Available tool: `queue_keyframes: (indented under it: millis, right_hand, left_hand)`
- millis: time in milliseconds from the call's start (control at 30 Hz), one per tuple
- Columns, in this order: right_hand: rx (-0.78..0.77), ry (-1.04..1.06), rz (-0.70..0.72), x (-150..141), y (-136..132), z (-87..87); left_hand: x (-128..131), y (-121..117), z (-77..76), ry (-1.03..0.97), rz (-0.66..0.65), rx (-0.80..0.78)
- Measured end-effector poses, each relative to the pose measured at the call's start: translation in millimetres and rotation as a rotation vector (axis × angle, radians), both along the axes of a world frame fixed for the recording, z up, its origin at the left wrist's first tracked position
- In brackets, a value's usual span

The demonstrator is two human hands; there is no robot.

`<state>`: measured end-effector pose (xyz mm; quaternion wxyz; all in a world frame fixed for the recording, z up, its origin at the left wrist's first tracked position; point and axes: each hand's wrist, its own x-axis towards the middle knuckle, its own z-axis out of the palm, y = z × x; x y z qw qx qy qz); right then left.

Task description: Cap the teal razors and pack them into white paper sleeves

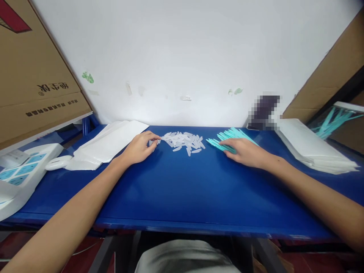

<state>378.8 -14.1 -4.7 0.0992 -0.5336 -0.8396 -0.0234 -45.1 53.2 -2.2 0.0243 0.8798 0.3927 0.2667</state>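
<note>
Rising behind everything, a white wall (176, 57) is met by the far edge of a blue table (182, 189). At the left, a printed cardboard box (36, 68) is seen; white sheets (110, 142) are spread near the left hand (139, 148), and a white stack (313, 146) is laid at the right. The left hand is held partly open at the left edge of the pile, its index finger and thumb curved; whether a piece is pinched cannot be told. The right hand (246, 151) is placed over turquoise sticks (231, 133), its fingers loosely bent and touching them; whether any is gripped cannot be told. Between the hands, small translucent pieces (184, 140) are heaped on the table, just beside the sticks.
</note>
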Motion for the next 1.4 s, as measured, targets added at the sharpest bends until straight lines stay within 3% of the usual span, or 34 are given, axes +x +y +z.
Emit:
queue_keyframes:
  millis: [167, 300, 400, 533, 600, 700, 800, 967, 1100, 1400]
  right_hand:
    - [-0.101, 0.044, 0.149, -11.6, -13.0, 14.1]
    - [-0.151, 0.079, 0.226, -25.4, -25.7, 19.4]
    - [-0.169, 0.103, 0.27, -38.6, -36.0, 19.5]
    - [-0.15, 0.123, 0.345, -50.4, -46.1, 21.9]
    - [-0.079, 0.117, 0.313, -48.5, -47.1, 25.9]
    - [0.054, 0.043, 0.073, -36.7, -43.6, 33.9]
    - [-0.005, -0.029, -0.117, -24.2, -38.2, 39.3]
    - [-0.254, 0.071, -0.055, -22.4, -32.6, 32.7]
    - [-0.351, 0.187, -0.015, -30.0, -31.3, 23.5]
    - [-0.178, 0.345, -0.07, -29.5, -23.1, 16.0]
  left_hand:
    - [5.5, -7.0, 3.8, 0.003, -0.023, 0.02]
    - [22.6, -26.3, 10.3, 0.023, -0.094, 0.068]
    - [48.3, -48.0, 12.0, 0.057, -0.209, 0.077]
    - [82.6, -68.1, 1.7, 0.146, -0.407, 0.117]
    - [91.0, -70.2, -5.6, 0.181, -0.412, 0.128]
    - [92.4, -67.6, -11.5, 0.189, -0.388, 0.084]
    - [87.9, -65.1, -10.1, 0.187, -0.385, 0.044]
    - [79.7, -62.8, -5.9, 0.184, -0.359, 0.058]
    - [74.7, -57.5, -7.4, 0.216, -0.326, 0.035]
    - [74.2, -48.1, -13.6, 0.16, -0.193, 0.091]
